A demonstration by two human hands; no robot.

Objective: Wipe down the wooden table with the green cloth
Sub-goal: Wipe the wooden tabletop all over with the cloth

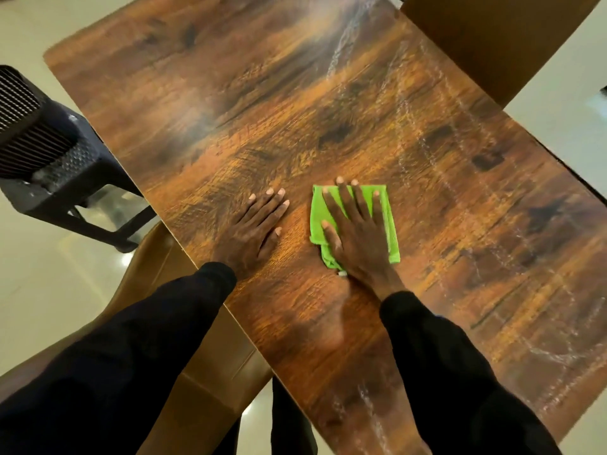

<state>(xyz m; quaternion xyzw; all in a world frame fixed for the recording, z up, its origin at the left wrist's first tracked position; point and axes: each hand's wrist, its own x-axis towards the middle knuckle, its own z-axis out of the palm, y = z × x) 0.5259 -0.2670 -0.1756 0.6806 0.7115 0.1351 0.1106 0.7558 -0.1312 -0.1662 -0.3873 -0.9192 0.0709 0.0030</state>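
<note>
Right hand (356,238) flat, fingers spread on green cloth (384,224), left hand (254,229) flat on table (230,110)

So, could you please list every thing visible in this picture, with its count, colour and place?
Wooden table: one, brown, fills the middle of the view.
Green cloth: one, bright green, lying on the table, right of centre.
Wet streaks: several, whitish, on the table's right part.
Dark chair: one, blackish, left of the table.
Brown chair: one, at the table's near-left edge.
Brown panel: one, top right, perhaps another chair.
Floor: pale, glossy, around the table.
Sleeves: two, dark, bottom.
Left grip: one bare hand, flat on the table, left of the cloth.
Right grip: one bare hand, fingers spread, pressing on the cloth.
</note>
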